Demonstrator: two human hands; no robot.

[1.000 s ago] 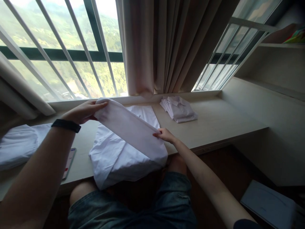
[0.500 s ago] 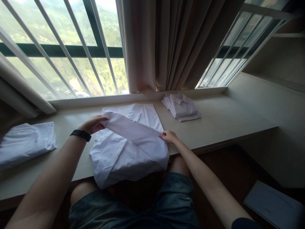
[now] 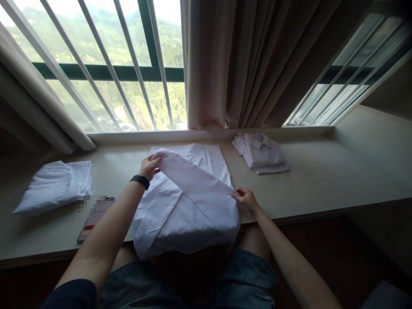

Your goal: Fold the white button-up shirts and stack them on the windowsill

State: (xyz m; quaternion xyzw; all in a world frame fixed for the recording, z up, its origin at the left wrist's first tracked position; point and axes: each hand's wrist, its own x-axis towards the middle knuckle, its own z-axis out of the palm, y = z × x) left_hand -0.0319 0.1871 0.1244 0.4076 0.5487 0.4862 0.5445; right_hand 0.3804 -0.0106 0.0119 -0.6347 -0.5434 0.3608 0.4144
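A white shirt (image 3: 180, 206) lies spread on the pale window-side desk (image 3: 322, 184), its lower part hanging over the front edge above my knees. One sleeve (image 3: 196, 180) is folded diagonally across the shirt's body. My left hand (image 3: 149, 166), with a black band on the wrist, pinches the sleeve's far end near the collar. My right hand (image 3: 245, 198) grips the sleeve's fold at the shirt's right edge.
A stack of folded white shirts (image 3: 262, 152) sits at the back right by the curtain (image 3: 251, 64). Another white garment (image 3: 54, 186) lies at the left. A card or booklet (image 3: 95, 216) rests near the front edge. A barred window (image 3: 106, 64) runs behind the desk.
My left hand has lowered the sleeve from up in the air down onto the shirt. The right hand stays at the fold. The view has shifted, so things sit further right.
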